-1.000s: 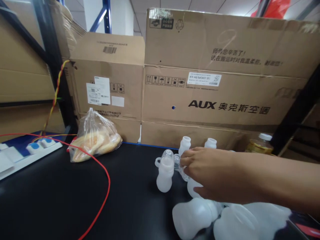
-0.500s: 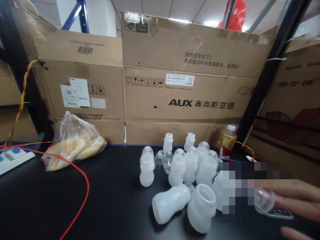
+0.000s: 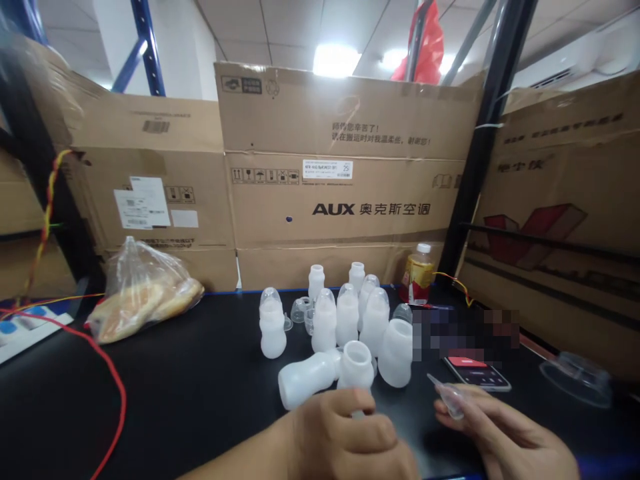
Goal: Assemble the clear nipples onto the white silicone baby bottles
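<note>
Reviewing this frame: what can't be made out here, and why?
- Head view: left hand covers the lower part of a bottle; its grip cannot be seen.
- Right hand holds a small clear piece, too small and see-through to identify.
- A pixelated patch hides the table beside the phone.
- Both wrists are cut off by the bottom edge.

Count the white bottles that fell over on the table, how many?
1: a white bottle lies on its side just ahead of the left hand. The others I can see stand upright; hands may hide more.
</note>
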Demonstrator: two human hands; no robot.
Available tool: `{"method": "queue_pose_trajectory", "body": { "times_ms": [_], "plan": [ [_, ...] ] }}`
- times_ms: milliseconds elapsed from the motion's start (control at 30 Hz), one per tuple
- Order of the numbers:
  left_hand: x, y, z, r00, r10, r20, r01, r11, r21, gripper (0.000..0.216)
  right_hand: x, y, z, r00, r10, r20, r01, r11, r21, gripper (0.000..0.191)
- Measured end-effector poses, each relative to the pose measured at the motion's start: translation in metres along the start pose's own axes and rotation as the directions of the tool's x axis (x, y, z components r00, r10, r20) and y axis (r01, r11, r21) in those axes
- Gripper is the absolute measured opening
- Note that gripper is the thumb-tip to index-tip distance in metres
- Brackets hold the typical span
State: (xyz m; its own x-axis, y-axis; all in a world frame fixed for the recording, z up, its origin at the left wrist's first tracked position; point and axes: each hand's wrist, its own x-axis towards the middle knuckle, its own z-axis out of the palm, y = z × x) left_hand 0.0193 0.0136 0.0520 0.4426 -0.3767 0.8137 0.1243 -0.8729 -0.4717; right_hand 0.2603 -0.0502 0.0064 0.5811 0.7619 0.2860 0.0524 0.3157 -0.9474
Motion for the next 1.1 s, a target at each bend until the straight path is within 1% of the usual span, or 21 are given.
{"method": "queue_pose_trajectory", "body": {
  "times_ms": [33,100,200,267,367,433,500,567,667,733,800,933,1033,1100],
  "plan": [
    [0.004,0.001,-0.001,0.998,-0.010,-0.056,0.013,0.999,0.050,0.034,-0.001,-0.005,0.006,0.999,0.020,-0.036,-0.019,0.999,0.041,0.053],
    [0.009,0.001,-0.005,0.997,-0.004,-0.071,0.013,0.993,0.121,0.025,0.000,-0.009,0.012,0.997,0.064,-0.038,-0.059,0.989,0.134,0.055],
    [0.011,-0.002,-0.012,0.999,0.008,-0.050,0.002,0.978,0.208,0.019,0.002,-0.005,0.013,0.996,0.090,0.017,-0.092,0.962,0.257,0.051],
    [0.010,-0.005,-0.015,0.999,-0.005,-0.050,0.017,0.966,0.259,0.016,0.003,-0.001,0.012,0.995,0.089,0.055,-0.101,0.950,0.295,0.049],
    [0.010,-0.005,-0.014,0.996,-0.041,-0.081,0.065,0.942,0.331,0.009,0.006,0.000,0.012,0.991,0.084,0.104,-0.114,0.934,0.339,0.048],
    [0.010,-0.003,-0.011,0.992,-0.073,-0.100,0.105,0.924,0.367,0.009,0.007,-0.002,0.013,0.988,0.082,0.134,-0.126,0.922,0.366,0.052],
    [0.011,0.000,-0.006,0.988,-0.111,-0.109,0.146,0.908,0.393,0.013,0.007,-0.003,0.014,0.984,0.074,0.162,-0.132,0.915,0.382,0.057],
    [0.013,0.003,-0.002,0.980,-0.162,-0.112,0.194,0.890,0.413,0.018,0.007,-0.002,0.013,0.982,0.062,0.180,-0.129,0.912,0.390,0.055],
    [0.016,0.006,0.004,0.956,-0.267,-0.125,0.295,0.856,0.425,0.025,0.009,0.002,0.010,0.982,0.041,0.187,-0.114,0.908,0.403,0.049],
    [0.018,0.009,0.007,0.929,-0.343,-0.138,0.369,0.832,0.416,0.032,0.010,0.008,0.007,0.981,0.028,0.193,-0.108,0.903,0.416,0.047],
    [0.021,0.013,0.011,0.903,-0.406,-0.137,0.426,0.812,0.398,0.036,0.013,0.015,0.003,0.977,0.017,0.215,-0.110,0.898,0.427,0.040],
    [0.024,0.021,0.020,0.867,-0.485,-0.111,0.489,0.788,0.374,0.041,0.020,0.032,-0.005,0.961,-0.009,0.277,-0.115,0.896,0.429,0.017],
    [0.023,0.021,0.023,0.838,-0.533,-0.114,0.535,0.763,0.363,0.046,0.026,0.043,-0.009,0.947,-0.015,0.321,-0.123,0.906,0.405,0.010],
    [0.021,0.020,0.023,0.820,-0.561,-0.116,0.562,0.748,0.354,0.048,0.030,0.049,-0.012,0.939,-0.012,0.343,-0.128,0.915,0.382,0.011]
  ]
}}
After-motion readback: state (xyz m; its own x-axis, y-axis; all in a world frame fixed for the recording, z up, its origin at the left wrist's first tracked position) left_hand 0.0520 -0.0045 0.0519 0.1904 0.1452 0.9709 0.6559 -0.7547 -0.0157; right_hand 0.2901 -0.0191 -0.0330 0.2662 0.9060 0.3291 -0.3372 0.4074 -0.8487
